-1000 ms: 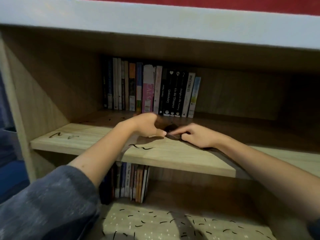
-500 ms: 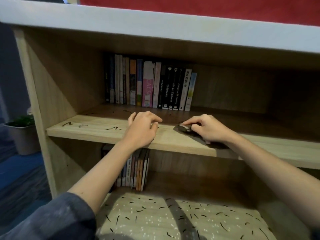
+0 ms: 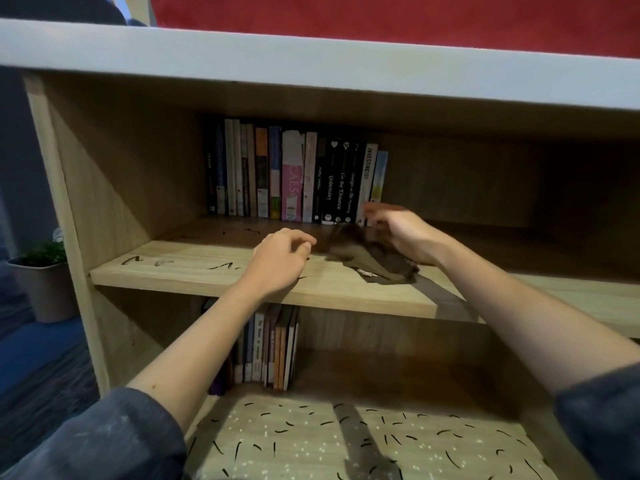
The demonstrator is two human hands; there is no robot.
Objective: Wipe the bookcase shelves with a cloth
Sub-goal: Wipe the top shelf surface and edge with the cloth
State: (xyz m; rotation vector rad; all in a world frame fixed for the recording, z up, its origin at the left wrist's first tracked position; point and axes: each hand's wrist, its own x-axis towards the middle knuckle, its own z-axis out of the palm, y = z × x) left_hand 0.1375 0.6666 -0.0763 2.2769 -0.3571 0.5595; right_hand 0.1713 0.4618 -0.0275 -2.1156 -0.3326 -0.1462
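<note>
- Spreading the cloth (image 3: pixel 375 263), apparently pinched by the blurred right hand (image 3: pixel 407 233) at frame centre, is advised before wiping.
- Nothing is held by the loosely curled left hand (image 3: pixel 277 261).

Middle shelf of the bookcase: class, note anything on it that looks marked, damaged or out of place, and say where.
On the middle shelf, dark squiggly marks sit near its front left, with more further back: odd on plain wood. The pink-spined book looks torn at the top of its spine.
</note>
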